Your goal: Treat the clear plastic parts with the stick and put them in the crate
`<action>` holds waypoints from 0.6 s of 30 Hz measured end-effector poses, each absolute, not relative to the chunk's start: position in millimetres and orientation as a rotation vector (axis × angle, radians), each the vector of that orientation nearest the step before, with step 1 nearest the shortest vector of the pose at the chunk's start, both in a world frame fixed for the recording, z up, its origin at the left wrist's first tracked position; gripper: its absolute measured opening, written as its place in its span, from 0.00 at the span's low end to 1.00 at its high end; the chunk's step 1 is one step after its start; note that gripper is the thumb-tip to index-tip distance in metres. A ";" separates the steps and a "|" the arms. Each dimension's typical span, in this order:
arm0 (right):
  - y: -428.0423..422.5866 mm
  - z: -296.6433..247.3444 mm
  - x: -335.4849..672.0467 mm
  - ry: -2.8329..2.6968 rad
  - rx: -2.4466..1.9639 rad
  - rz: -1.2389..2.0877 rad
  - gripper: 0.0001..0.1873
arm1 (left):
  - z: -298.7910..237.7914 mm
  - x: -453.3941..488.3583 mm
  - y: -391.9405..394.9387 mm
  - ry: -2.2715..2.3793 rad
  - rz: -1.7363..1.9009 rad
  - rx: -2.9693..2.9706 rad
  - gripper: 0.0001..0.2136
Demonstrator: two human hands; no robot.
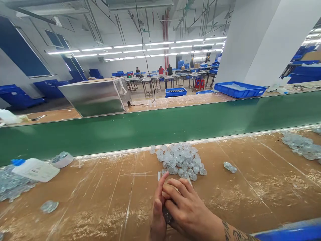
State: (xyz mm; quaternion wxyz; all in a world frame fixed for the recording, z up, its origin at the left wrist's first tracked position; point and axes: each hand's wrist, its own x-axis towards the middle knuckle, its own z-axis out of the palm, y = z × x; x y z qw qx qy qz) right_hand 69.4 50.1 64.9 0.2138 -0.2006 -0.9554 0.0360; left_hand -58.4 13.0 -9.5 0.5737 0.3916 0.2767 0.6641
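Observation:
My left hand (157, 214) and my right hand (187, 209) are pressed together low in the middle of the view, above the taped cardboard worktop (105, 197). Both are closed round a small dark object (167, 214) that shows only between the fingers; I cannot make out what it is. Just beyond my fingertips lies a pile of several small clear plastic caps (180, 160). One clear piece (230, 167) lies alone to its right.
A green conveyor belt (160, 125) runs across behind the worktop. A white bottle with a blue cap (35, 169) lies at the left beside a small bowl (62, 159) and more clear pieces (11, 185). Another heap (302, 145) sits far right. A blue tray (239, 89) and a steel box (96, 96) stand beyond the belt.

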 end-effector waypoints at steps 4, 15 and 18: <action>49.7 59.6 67.4 -2.665 -0.460 0.011 0.07 | -20.9 -57.1 16.3 0.889 1.699 0.824 0.30; 66.1 41.5 116.7 -2.368 -0.722 0.278 0.16 | 2.0 -54.3 38.0 0.860 1.276 1.103 0.40; 96.7 19.7 173.0 -2.249 -0.925 0.248 0.12 | -0.6 -91.7 61.3 1.102 1.206 1.342 0.27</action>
